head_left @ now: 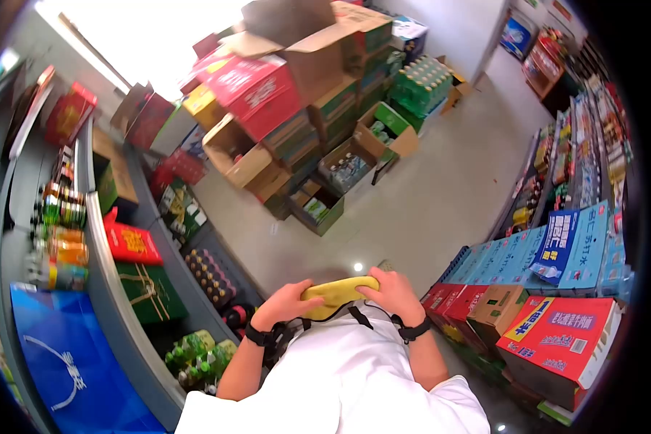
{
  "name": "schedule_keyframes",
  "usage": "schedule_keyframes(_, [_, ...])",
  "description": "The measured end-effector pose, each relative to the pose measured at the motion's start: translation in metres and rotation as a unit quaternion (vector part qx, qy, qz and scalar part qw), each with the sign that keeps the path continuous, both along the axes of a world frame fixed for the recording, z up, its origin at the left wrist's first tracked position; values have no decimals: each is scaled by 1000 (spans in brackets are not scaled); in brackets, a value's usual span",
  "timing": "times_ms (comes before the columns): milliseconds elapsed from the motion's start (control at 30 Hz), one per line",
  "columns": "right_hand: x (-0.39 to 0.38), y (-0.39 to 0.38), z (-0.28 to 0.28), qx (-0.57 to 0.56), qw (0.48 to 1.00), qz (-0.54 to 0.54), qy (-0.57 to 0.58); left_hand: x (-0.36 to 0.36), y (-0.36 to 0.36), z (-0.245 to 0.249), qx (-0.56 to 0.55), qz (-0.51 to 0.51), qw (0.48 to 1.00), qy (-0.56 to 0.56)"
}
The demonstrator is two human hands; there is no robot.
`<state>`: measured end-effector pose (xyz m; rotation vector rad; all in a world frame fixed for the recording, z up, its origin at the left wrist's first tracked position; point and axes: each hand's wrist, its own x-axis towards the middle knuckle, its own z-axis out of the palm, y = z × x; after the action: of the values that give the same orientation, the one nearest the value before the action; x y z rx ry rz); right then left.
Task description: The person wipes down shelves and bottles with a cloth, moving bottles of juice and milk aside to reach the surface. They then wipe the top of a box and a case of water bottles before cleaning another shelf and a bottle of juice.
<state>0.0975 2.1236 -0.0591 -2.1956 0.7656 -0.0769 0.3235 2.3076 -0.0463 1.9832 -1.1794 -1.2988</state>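
Close to my body, at waist height, I hold a yellow folded cloth point(338, 292) stretched sideways between both hands. My left hand point(282, 304) is closed on its left end, thumb on top. At the opposite end, my right hand point(395, 292) grips it in the same way. The cloth's underside and most of my fingers are hidden. Dark bands circle both wrists, and black straps lie against my white shirt just behind the cloth.
Shelving with bottles and a blue gift bag point(76, 362) runs along the left. Stacked cartons point(267, 94) and open boxes point(351, 163) stand ahead on the tiled floor point(477, 145). On the right are drink packs and a red noodle carton point(557, 336) beside stocked shelves.
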Motion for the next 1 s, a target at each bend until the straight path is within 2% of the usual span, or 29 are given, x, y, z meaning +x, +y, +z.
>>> schedule_keyframes(100, [-15,-53,1,-6,1000,-16,-22,-10,-52,-13,24,-51,998,-41])
schedule_keyframes(233, [-50,-125,-13,2,997,-71,-44,-31,-140,-26,-6,-104,993,-56])
schedule_keyframes(367, [-91,-194,9,5,990,-138,-28,-53,-232,-28,-11,-127,991,-34])
schedule_keyframes(433, [-107,-221,14,-27,986,-163,-24,-60,-276,-19,-22,-149,988,-31])
schedule_keyframes(500, [-116,-243,16,-12,984,-178,-27,-65,-298,-21,-20,-162,986,-24])
schedule_keyframes(567, [-121,-268,14,1,980,-194,-34,-63,-324,-42,-133,-148,974,-111])
schedule_keyframes(600, [-123,-278,12,-8,977,-211,-16,-64,-331,-52,-177,-110,970,-127])
schedule_keyframes(633, [-125,-287,9,-18,974,-227,3,-60,-336,-69,-199,-111,954,-195])
schedule_keyframes(700, [-130,-307,4,-15,968,-249,16,-47,-345,-96,-49,-143,967,-206])
schedule_keyframes(733, [-134,-317,1,-15,962,-271,24,-42,-357,-98,-51,-147,968,-197])
schedule_keyframes(800, [-149,-337,-9,3,959,-281,35,-39,-378,-104,129,-199,971,-14])
schedule_keyframes(833, [-157,-349,-14,21,957,-288,33,-41,-390,-107,126,-199,972,-6])
schedule_keyframes(867, [-169,-360,-21,-7,960,-280,11,-41,-402,-108,92,-224,969,-39])
schedule_keyframes(900, [-184,-367,-22,-7,961,-267,67,-38,-414,-108,57,-249,964,-73])
schedule_keyframes(933, [-195,-377,-23,-9,961,-251,119,-38,-427,-105,-27,-276,951,-139])
schedule_keyframes(967, [-203,-384,-22,-2,954,-262,147,-37,-450,-93,-29,-272,952,-141])
schedule_keyframes(1000, [-208,-390,-18,9,946,-271,176,-38,-473,-77,-115,-308,927,-180])
